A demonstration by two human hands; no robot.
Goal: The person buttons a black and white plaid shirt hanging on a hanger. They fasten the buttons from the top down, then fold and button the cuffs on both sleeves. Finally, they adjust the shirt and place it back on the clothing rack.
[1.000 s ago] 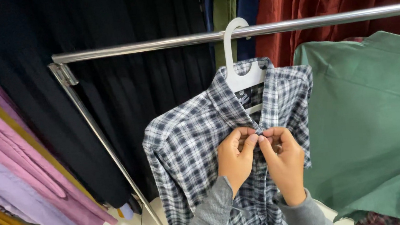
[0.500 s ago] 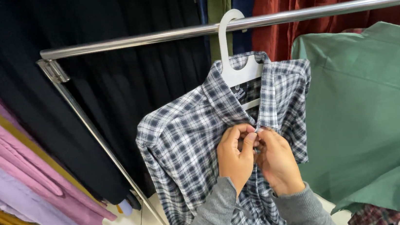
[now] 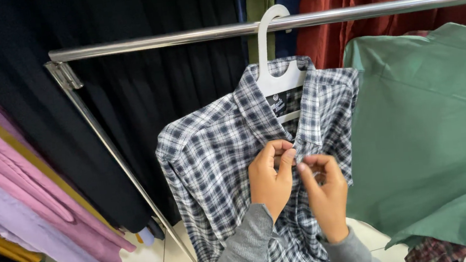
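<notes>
Two hands were up at the chest of the plaid shirt [image 3: 213,167], and you had them working close together. Your left hand [image 3: 271,181] was curled tight, thumb and forefinger pinched on the edge of the shirt's front placket just below the collar. Your right hand [image 3: 325,196] sat just beside it, touching the same strip of cloth, fingertips [image 3: 304,167] bunched and nipped in on the fabric; whether a button lay between them, you couldn't tell from up here. That shirt, checked in dark blue and white, hung on a white plastic hanger [image 3: 273,59] hooked over the shiny metal rail [image 3: 178,37], with its left shoulder drooped lower than the other. A green shirt [image 3: 432,129] hung just beside it on the right, touching its sleeve. Pink and lilac garments [image 3: 17,191] lay off to the left, well apart, with black cloth [image 3: 127,101] behind the rail.
</notes>
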